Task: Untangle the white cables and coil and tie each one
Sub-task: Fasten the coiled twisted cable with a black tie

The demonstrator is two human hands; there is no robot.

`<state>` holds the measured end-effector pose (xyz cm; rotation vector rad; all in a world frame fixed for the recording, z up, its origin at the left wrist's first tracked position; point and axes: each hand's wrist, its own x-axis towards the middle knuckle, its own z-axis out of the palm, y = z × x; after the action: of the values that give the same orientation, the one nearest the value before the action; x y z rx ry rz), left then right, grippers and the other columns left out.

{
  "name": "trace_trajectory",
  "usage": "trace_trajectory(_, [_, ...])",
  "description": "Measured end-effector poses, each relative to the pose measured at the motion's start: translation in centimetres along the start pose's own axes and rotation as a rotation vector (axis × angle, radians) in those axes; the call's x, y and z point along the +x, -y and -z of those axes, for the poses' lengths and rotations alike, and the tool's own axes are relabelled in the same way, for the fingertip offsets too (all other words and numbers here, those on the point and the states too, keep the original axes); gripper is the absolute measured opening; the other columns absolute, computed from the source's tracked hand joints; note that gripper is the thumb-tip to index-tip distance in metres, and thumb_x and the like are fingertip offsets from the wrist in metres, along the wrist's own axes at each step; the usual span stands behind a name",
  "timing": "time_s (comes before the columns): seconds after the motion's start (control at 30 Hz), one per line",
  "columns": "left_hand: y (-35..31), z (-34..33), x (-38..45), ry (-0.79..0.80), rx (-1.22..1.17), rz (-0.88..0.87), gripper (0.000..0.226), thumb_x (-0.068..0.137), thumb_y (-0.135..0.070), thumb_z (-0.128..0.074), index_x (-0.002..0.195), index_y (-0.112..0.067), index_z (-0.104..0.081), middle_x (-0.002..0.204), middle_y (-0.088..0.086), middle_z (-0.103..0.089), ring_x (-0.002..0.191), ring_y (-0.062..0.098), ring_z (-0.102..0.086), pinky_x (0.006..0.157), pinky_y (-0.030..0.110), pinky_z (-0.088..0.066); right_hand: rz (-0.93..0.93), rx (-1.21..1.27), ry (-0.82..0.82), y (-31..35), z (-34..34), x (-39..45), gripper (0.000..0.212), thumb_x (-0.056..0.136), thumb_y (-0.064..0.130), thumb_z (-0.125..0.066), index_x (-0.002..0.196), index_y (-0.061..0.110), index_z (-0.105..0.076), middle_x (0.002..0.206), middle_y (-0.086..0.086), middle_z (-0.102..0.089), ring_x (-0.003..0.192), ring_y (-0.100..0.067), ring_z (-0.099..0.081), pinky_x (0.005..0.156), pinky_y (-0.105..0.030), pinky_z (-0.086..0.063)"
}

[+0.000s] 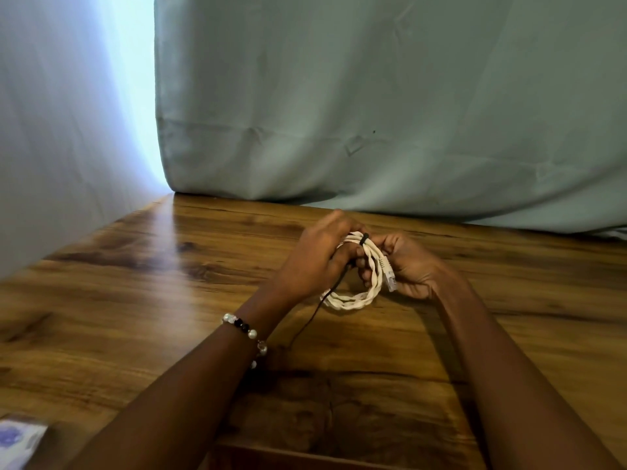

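head view, one frame. the white cable (353, 293) is wound into a small coil held upright between both hands, above the middle of the wooden table (142, 286), toward its far edge; the coil's lower arc hangs near the tabletop, contact cannot be told. left hand (319, 262) has its fingers curled around the coil's left side, thumb and forefinger pinching at the top. right hand (407, 266) has its fingers curled around the coil's right side, where a clear plug (390, 281) lies against the palm. a black tie (363, 239) wraps the strands at the top of the coil; its thin tail (315, 313) runs down from under the left hand toward the table. edges: the far table edge sits just behind the hands, with a pale curtain (373, 96) hanging down to it; the left edge runs diagonally, well apart from the hands, against a bright wall; a recess or drawer front shows at the near edge between the forearms. bare wood lies to the left and right of the hands. a beaded bracelet (244, 329) sits on the left wrist. hidden or unclear: the coil's left part is covered by the left hand; the fingertips are blurred; the cable's second end is not seen; a blurred pale packet (17, 439) is cut off at the lower left corner.
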<state>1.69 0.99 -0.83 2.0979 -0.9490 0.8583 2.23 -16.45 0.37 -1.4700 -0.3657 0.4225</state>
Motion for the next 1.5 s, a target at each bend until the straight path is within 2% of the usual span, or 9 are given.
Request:
trace_trajectory(0.2, [0.5, 0.1, -0.2, -0.082, -0.086, 0.081, 0.023, 0.084, -0.016, -0.061, 0.105, -0.011, -0.069, 0.099, 0.001, -0.059, 0.087, 0.005, -0.055, 0.076, 0.008, -0.040, 0.070, 0.062, -0.072, -0.5, -0.1, 1.0, 0.024, 0.078, -0.017, -0.055, 0.090, -0.004, -0.070, 0.074, -0.017, -0.070, 0.060, -0.020, -0.068, 0.056, -0.027, -0.059])
trace_trajectory(0.3, [1.2, 0.2, -0.1, -0.052, -0.235, 0.196, 0.023, 0.081, -0.020, -0.068, 0.103, -0.014, -0.070, 0.092, -0.007, -0.062, 0.074, -0.003, -0.056, 0.064, 0.019, -0.043, 0.138, -0.017, -0.133, -0.4, 0.0, 1.1, 0.029, 0.076, -0.021, -0.053, 0.078, -0.001, -0.072, 0.070, -0.013, -0.070, 0.056, -0.016, -0.066, 0.056, -0.027, -0.058])
trace_trajectory(0.47, [0.9, 0.2, 0.0, 0.045, -0.422, 0.338, 0.023, 0.081, -0.012, -0.074, 0.104, -0.010, -0.072, 0.085, -0.003, -0.070, 0.057, -0.007, -0.055, 0.055, 0.014, -0.039, 0.113, -0.129, -0.105, 0.1, 0.6, 0.6, 0.037, 0.080, -0.029, -0.036, 0.087, -0.005, -0.064, 0.070, -0.012, -0.071, 0.060, -0.017, -0.068, 0.059, -0.029, -0.057])
trace_trajectory(0.73, [0.9, 1.0, -0.3, 0.111, -0.393, 0.477, 0.028, 0.081, -0.009, -0.074, 0.108, -0.015, -0.073, 0.071, -0.010, -0.067, 0.044, -0.008, -0.050, 0.044, 0.006, -0.034, 0.253, -0.101, -0.353, 1.5, 0.8, 0.0, 0.007, 0.081, -0.005, -0.064, 0.085, 0.000, -0.067, 0.064, -0.009, -0.069, 0.060, -0.017, -0.066, 0.063, -0.029, -0.058])
trace_trajectory(0.93, [1.3, 0.6, 0.0, 0.014, -0.323, 0.614, 0.028, 0.079, -0.015, -0.077, 0.106, -0.018, -0.073, 0.070, -0.011, -0.063, 0.040, -0.009, -0.049, 0.043, 0.005, -0.033, 0.587, -0.954, -0.468, 2.3, -1.5, 0.5, 0.020, 0.081, -0.005, -0.069, 0.094, 0.009, -0.073, 0.079, -0.002, -0.072, 0.065, 0.003, -0.063, 0.064, -0.013, -0.049])
trace_trajectory(1.03, [1.3, 0.7, -0.1, -0.055, -0.284, 0.629, 0.025, 0.079, -0.013, -0.077, 0.104, -0.019, -0.073, 0.081, -0.008, -0.069, 0.046, -0.009, -0.051, 0.046, 0.005, -0.036, 0.783, -1.399, -0.422, 2.4, -2.5, 0.6, 0.027, 0.075, 0.000, -0.073, 0.098, 0.012, -0.074, 0.082, -0.007, -0.073, 0.073, -0.020, -0.066, 0.064, -0.033, -0.054])
trace_trajectory(1.17, [1.6, 0.6, -0.3, -0.141, -0.237, 0.668, 0.021, 0.081, -0.015, -0.075, 0.101, -0.021, -0.073, 0.088, -0.005, -0.072, 0.063, 0.000, -0.058, 0.055, 0.017, -0.042, 0.813, -1.601, -0.389, 2.4, -3.9, 0.7, 0.034, 0.067, 0.006, -0.080, 0.099, 0.015, -0.074, 0.069, -0.010, -0.070, 0.063, -0.030, -0.065, 0.060, -0.033, -0.051])
trace_trajectory(1.3, [1.2, 0.5, -0.4, -0.210, -0.416, 0.871, 0.013, 0.086, -0.002, -0.064, 0.092, -0.011, -0.071, 0.068, 0.003, -0.067, 0.040, 0.004, -0.049, 0.041, 0.022, -0.037, 0.816, -1.843, -0.367, 1.8, -5.9, 0.8, 0.038, 0.055, 0.009, -0.089, 0.090, 0.016, -0.074, 0.053, -0.002, -0.062, 0.046, -0.023, -0.058, 0.055, -0.026, -0.041])
trace_trajectory(1.5, [1.9, 1.3, -0.2, -0.308, -0.920, 1.233, 0.015, 0.088, 0.007, -0.050, 0.087, 0.009, -0.064, 0.074, 0.019, -0.061, 0.066, 0.029, -0.058, 0.064, 0.041, -0.049, 0.527, -2.149, -0.240, 1.1, -9.9, 0.6, 0.046, 0.099, 0.008, -0.037, 0.143, -0.004, -0.030, 0.119, -0.013, -0.063, 0.104, -0.028, -0.061, 0.095, -0.036, -0.037])
